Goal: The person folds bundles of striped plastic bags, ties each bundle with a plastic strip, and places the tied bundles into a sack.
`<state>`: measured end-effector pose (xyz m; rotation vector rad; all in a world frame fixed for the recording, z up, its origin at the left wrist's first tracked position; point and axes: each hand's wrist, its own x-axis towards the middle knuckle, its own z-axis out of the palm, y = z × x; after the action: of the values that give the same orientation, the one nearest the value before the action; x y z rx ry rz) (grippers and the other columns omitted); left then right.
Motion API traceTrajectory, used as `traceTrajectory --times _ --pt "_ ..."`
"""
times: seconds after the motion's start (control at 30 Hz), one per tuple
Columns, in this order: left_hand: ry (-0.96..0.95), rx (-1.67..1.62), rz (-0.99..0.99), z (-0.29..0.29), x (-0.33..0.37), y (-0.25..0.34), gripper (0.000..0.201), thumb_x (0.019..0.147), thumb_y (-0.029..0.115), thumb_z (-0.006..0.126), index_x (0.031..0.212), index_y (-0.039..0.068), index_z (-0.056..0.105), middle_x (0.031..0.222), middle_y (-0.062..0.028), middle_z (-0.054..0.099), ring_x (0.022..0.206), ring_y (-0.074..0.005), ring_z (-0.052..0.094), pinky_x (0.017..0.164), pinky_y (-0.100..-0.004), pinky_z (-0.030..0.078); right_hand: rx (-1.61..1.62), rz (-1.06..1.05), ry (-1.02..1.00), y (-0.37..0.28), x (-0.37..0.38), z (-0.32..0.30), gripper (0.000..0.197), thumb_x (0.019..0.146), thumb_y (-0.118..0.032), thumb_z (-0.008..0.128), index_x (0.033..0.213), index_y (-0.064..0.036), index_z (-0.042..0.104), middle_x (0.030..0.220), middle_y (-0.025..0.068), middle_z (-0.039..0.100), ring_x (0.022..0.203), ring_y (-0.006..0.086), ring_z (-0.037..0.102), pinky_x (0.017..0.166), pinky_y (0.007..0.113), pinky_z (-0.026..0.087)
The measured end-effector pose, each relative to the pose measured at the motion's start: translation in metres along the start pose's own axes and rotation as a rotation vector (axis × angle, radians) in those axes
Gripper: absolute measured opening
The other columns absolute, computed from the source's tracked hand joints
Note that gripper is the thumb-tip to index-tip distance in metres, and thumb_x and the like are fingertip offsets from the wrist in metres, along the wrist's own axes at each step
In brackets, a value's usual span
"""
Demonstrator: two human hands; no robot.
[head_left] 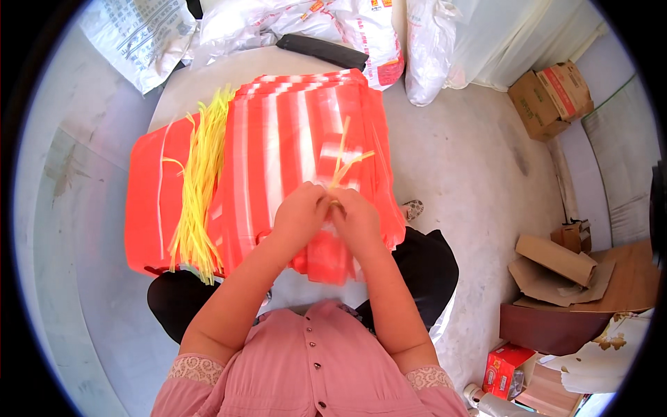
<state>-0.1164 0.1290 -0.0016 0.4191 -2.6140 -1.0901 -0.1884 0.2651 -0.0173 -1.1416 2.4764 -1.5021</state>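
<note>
My left hand [301,210] and my right hand [357,218] meet over a stack of red-and-white striped plastic bags [288,115]. Both have their fingers pinched on a thin yellow strip [341,167], whose loose ends cross and stick up beyond the fingertips. Beneath the hands lies a smaller folded piece of the striped plastic [328,258]; its lower end is blurred. The strip seems to pass around this piece, though my fingers hide the crossing. To the left, a long bunch of yellow strips [198,191] rests along the stack's edge.
Left of the strips is a plain red stack [147,201]. A black flat object [323,51] and white printed sacks [372,35] sit beyond the bags. Cardboard boxes [549,104] stand at the far right. Flattened cardboard [556,271] lies on a brown table [632,278] nearer by.
</note>
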Motion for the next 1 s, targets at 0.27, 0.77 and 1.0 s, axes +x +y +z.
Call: traceTrajectory --times 0.27,0.77,1.0 --pt "0.046 0.108 0.110 -0.003 -0.012 0.004 0.010 0.092 0.010 0.066 0.098 0.003 0.063 0.098 -0.0149 0.063 0.090 -0.0378 0.065 0.074 -0.0457 0.052 -0.120 -0.168 0.090 -0.002 -0.001 0.002 0.026 0.088 -0.002 0.065 0.113 -0.0052 0.070 0.101 0.0110 0.065 0.093 0.0316 0.066 0.077 0.040 0.055" --pt "0.096 -0.131 0.118 0.001 -0.019 -0.003 0.011 0.091 0.007 0.066 0.102 0.006 0.065 0.099 -0.0117 0.064 0.090 -0.0353 0.065 0.076 -0.0434 0.052 -0.027 -0.169 0.079 0.009 -0.001 0.005 0.027 0.086 0.004 0.065 0.112 -0.0003 0.069 0.103 0.0161 0.065 0.096 0.0339 0.065 0.083 0.039 0.054" --pt "0.077 -0.176 0.030 0.007 -0.013 -0.009 0.008 0.093 0.006 0.062 0.100 0.004 0.063 0.095 -0.0145 0.065 0.090 -0.0351 0.065 0.077 -0.0426 0.052 0.438 0.373 -0.113 0.012 0.005 -0.003 0.022 0.095 -0.001 0.063 0.118 -0.0038 0.063 0.101 0.0028 0.066 0.087 0.0100 0.061 0.075 0.028 0.051"
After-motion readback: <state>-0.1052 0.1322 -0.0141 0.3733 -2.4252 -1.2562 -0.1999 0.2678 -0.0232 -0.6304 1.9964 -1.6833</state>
